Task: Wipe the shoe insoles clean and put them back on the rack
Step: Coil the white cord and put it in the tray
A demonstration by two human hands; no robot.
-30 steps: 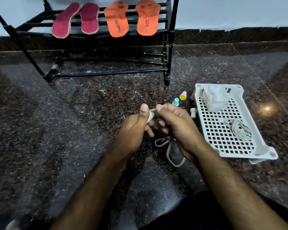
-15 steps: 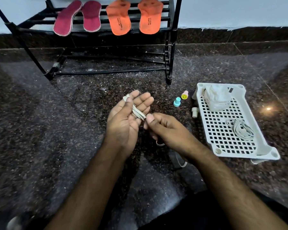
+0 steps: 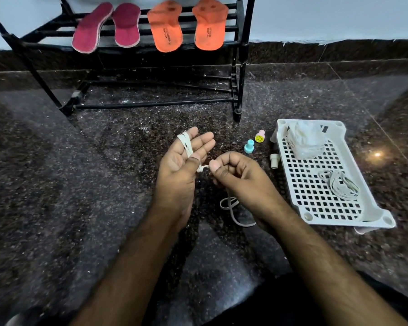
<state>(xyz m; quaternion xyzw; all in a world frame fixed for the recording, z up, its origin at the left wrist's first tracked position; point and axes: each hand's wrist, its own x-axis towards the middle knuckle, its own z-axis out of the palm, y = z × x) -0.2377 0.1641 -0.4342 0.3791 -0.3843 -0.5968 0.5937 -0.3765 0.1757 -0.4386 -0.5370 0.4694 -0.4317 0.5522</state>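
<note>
Your right hand (image 3: 238,175) is pinching a white lace (image 3: 189,147) wound over your left hand's (image 3: 181,161) straightened fingers, thumb pressing it; both insole pairs (image 3: 151,27) are lying on the rack (image 3: 242,67).

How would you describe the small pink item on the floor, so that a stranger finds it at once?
Start at the white perforated tray lying on the dark floor to the right of the hands. Just off its far left corner stand three little things. The pink piece is the farthest from the person, and only it bears a yellow smiley face; the blue piece and white piece bear none.
</note>
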